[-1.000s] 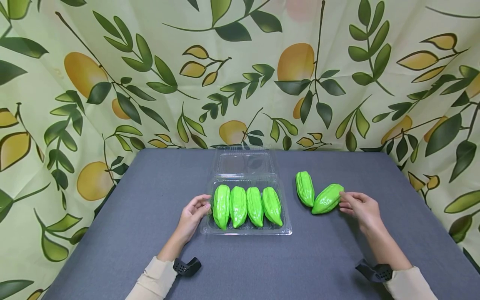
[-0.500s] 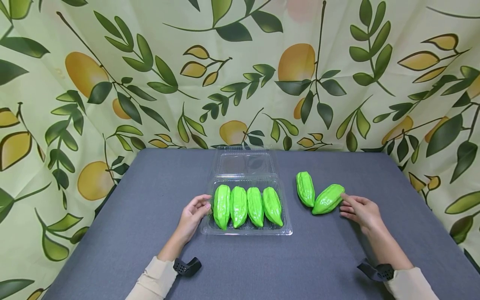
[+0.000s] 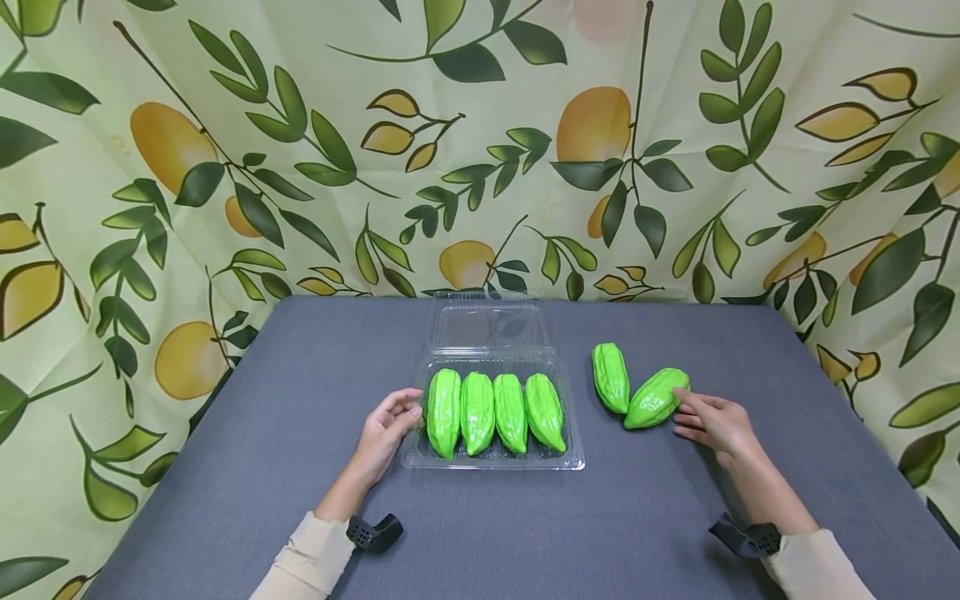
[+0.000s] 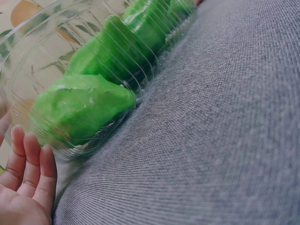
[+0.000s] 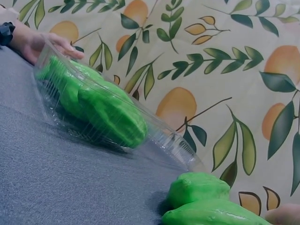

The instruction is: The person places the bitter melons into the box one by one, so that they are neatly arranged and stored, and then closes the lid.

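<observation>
Several bright green, ridged bitter melons lie side by side in a clear plastic box (image 3: 491, 463), one of them a melon (image 3: 443, 414) at its left end. Beside the box's left wall is my left hand (image 3: 385, 427), fingers extended, fingertips right at the plastic; the left wrist view shows these fingers (image 4: 32, 154) nearly straight. To the right of the box lie two more melons, an upright one (image 3: 611, 378) and a slanted one (image 3: 654, 400), close together. My right hand (image 3: 717, 422) has its extended fingertips at the slanted melon's right end. In the right wrist view only a fingertip shows.
The box's hinged lid (image 3: 491, 327) lies back, raised, toward the far edge of the grey cloth-covered table (image 3: 525, 533). A fruit-and-leaf patterned curtain (image 3: 480, 167) hangs behind and at both sides. Each wrist wears a black strap device.
My right hand drew back slightly to the right, then came left again, fingertips overlapping the slanted melon's end. My left hand, the box and the melons look unmoved.
</observation>
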The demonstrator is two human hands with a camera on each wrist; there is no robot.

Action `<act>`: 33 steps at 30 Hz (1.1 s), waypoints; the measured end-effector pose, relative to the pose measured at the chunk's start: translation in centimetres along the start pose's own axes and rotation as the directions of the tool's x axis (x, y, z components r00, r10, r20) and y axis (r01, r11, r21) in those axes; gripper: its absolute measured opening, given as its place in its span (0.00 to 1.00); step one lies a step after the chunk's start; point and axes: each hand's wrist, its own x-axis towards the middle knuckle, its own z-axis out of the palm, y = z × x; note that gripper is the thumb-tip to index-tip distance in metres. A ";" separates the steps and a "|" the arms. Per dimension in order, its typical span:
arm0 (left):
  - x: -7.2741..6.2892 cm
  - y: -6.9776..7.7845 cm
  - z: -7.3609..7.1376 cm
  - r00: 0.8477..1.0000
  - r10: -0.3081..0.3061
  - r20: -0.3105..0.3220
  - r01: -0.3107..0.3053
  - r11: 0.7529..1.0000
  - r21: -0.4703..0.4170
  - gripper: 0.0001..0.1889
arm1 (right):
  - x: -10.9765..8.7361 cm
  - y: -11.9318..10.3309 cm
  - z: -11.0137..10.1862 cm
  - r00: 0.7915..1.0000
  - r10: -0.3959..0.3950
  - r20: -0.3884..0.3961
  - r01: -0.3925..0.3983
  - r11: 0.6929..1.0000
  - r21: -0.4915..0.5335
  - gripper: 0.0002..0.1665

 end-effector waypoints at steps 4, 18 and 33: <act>0.0 0.1 0.0 1.000 -0.009 -0.002 0.009 1.000 0.010 0.13 | 0.1 -0.3 0.2 1.000 0.012 -0.002 -0.012 0.998 -0.068 0.55; 0.1 0.1 0.0 0.999 -0.029 -0.015 0.029 1.000 0.007 0.13 | 0.8 -0.7 1.0 0.999 0.019 -0.030 -0.022 0.994 -0.107 0.58; 0.0 0.1 -0.1 1.000 -0.018 -0.001 0.018 1.000 0.001 0.12 | 0.7 -0.4 1.4 0.995 0.024 -0.092 -0.023 1.000 0.014 0.53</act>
